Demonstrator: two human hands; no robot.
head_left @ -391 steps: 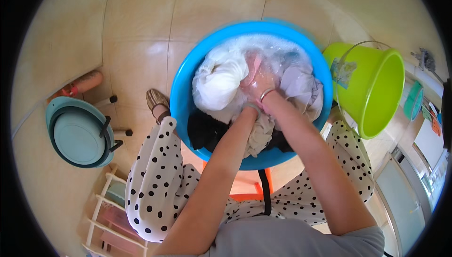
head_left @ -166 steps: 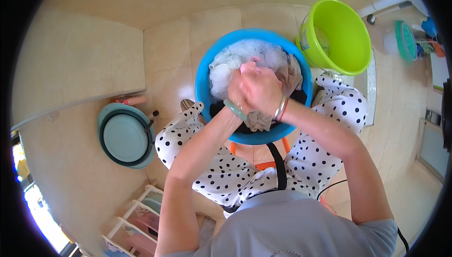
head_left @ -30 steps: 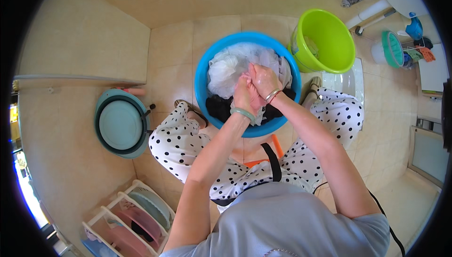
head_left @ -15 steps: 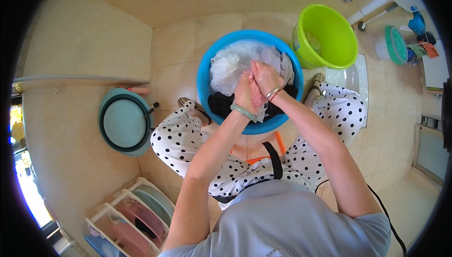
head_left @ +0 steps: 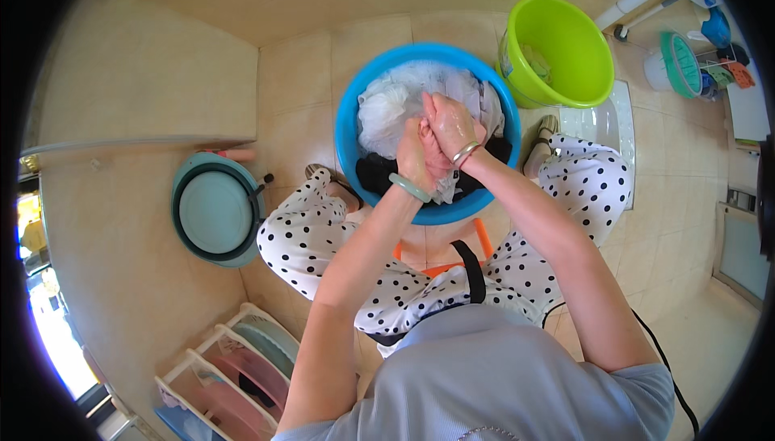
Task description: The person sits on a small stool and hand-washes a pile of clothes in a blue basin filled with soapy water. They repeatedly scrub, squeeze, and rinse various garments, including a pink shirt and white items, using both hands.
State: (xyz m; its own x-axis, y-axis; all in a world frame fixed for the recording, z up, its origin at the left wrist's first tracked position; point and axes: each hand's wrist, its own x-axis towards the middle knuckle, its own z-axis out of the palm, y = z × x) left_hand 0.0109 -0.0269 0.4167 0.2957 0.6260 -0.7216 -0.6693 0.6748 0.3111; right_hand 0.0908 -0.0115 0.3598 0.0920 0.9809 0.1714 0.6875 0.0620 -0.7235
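Between my knees a blue round basin point(head_left: 349, 110) stands on the tiled floor. White, sheer-looking cloth point(head_left: 386, 114) fills its far part, and dark cloth point(head_left: 374, 173) lies nearer to me. Over the basin's middle my left hand point(head_left: 414, 153) and my right hand point(head_left: 451, 123) are closed together, side by side. A pink cloth point(head_left: 434, 154) is bunched between them, and both grip it. My fingers partly cover this cloth, so its full shape is hidden.
A lime-green bucket point(head_left: 583, 53) with some pale cloth inside stands right of the basin. Against the left wall leans a teal folding basin point(head_left: 179, 191). A white rack point(head_left: 194, 358) holding pink and green basins is at lower left. Behind the bucket runs a white pipe point(head_left: 634, 9).
Both hands still grip the pink cloth over the basin, with only a small shift in the wrists. The whole view has moved slightly, so the basin and bucket sit a little higher.
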